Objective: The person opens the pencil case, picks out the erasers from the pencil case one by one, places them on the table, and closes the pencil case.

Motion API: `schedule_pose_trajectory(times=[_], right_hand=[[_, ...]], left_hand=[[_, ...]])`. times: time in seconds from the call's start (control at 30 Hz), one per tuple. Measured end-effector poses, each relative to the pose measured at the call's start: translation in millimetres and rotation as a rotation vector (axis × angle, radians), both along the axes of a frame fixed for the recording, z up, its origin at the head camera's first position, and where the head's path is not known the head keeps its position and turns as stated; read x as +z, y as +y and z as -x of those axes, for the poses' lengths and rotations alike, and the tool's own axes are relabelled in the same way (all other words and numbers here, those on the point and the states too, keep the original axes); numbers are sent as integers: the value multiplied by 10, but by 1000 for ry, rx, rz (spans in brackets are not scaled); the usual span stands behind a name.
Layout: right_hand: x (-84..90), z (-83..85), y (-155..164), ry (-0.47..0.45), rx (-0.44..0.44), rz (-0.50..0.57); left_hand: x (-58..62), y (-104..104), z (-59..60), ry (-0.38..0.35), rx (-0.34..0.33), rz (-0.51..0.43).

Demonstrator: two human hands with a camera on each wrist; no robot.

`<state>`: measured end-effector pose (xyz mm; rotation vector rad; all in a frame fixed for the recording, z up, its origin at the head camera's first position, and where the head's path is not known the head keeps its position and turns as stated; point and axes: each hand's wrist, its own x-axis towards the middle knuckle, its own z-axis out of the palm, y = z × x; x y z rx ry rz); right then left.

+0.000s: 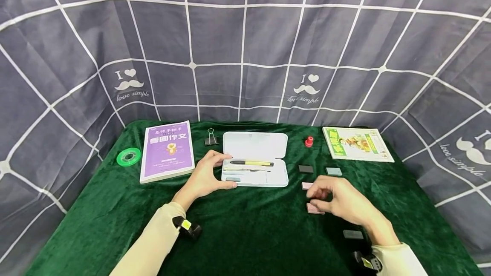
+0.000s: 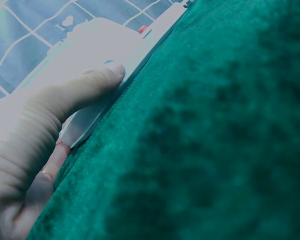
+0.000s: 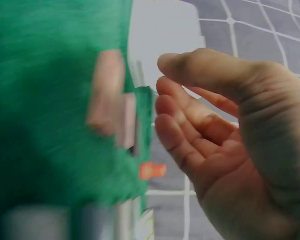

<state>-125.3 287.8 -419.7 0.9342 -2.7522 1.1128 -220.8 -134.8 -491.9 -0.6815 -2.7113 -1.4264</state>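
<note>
A white pencil case (image 1: 280, 179) lies with its lid raised at the back. My left hand (image 1: 209, 176) holds its left end, thumb on the near edge and fingers at the far side. Inside are a yellow and black pen (image 1: 255, 163), a thinner pen or pencil (image 1: 247, 170) and a small grey block (image 1: 232, 179) in the near left corner. My right hand (image 1: 339, 197) hovers by two small pink blocks, one nearer (image 1: 315, 208) and one farther (image 1: 306, 185), its fingers loosely bent. In the right wrist view nothing shows between thumb and fingers.
Other small blocks lie around: dark (image 1: 305, 168), pale blue (image 1: 333, 171) and grey (image 1: 353, 234). Behind stand a red piece (image 1: 309, 141) and a binder clip (image 1: 211, 139). A purple book (image 1: 168, 152), green tape roll (image 1: 128, 156) and green-white book (image 1: 357, 144) flank the case.
</note>
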Motion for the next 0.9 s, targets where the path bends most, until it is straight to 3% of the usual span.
schedule_pose_trajectory(times=[0.2, 0.33, 0.6, 0.9], right_hand=[[235, 315, -448, 111, -66, 16], [289, 522, -896, 107, -10, 59], [110, 804, -1603, 15, 151, 117], [-104, 870, -1875, -155, 219, -55]], left_hand=[[8, -7, -14, -2, 1, -3], [5, -4, -8, 0, 1, -2], [-3, 10, 15, 3, -7, -1], [8, -5, 0, -19, -10, -8]])
